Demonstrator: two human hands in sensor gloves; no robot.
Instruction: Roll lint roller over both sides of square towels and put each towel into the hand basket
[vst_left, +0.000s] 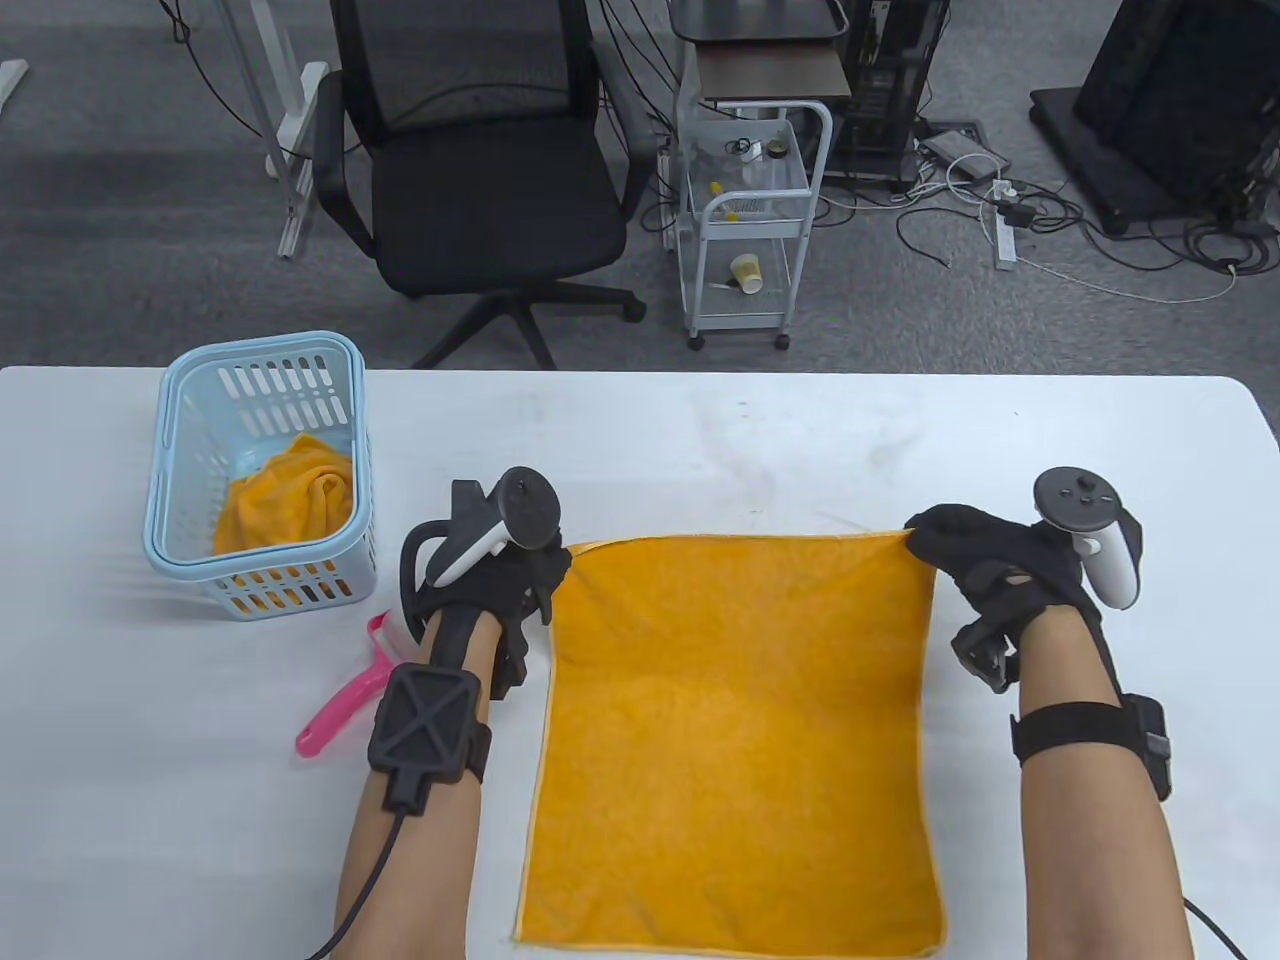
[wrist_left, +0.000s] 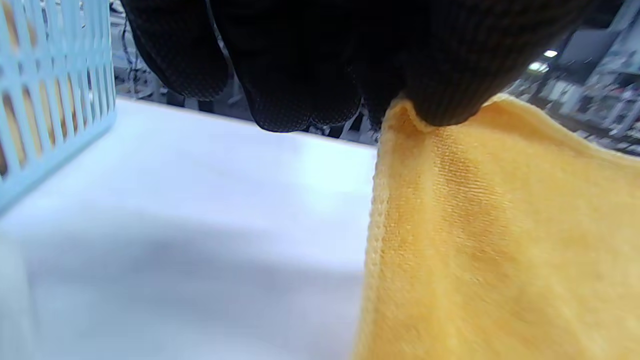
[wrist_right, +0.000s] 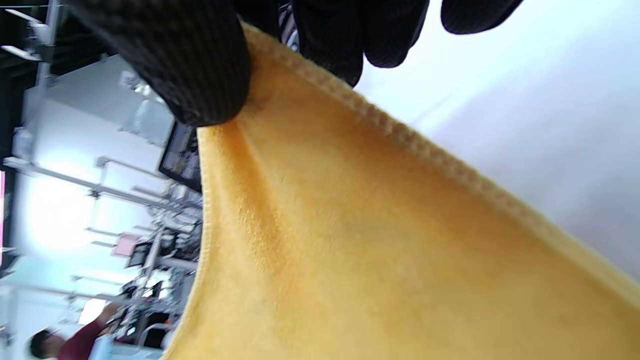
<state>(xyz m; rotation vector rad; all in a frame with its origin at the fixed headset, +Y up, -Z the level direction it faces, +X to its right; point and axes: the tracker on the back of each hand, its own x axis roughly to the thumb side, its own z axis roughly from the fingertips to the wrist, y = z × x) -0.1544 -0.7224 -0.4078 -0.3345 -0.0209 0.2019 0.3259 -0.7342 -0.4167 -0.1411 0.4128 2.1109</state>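
Orange square towel (vst_left: 735, 740) is spread on the white table (vst_left: 900, 440), its 2 far corners pinched by the left hand (vst_left: 500, 580) and right hand (vst_left: 985, 580). 1 crumpled towel (vst_left: 290, 495) already sits in the blue hand basket (vst_left: 180, 470). Pink lint roller (vst_left: 345, 700) lies beside the left wrist, unheld; rolling and basketing this towel seem left.

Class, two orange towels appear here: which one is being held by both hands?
The spread-out towel at the table's front; left hand and right hand each pinch a far corner. The other towel lies crumpled inside the blue basket.
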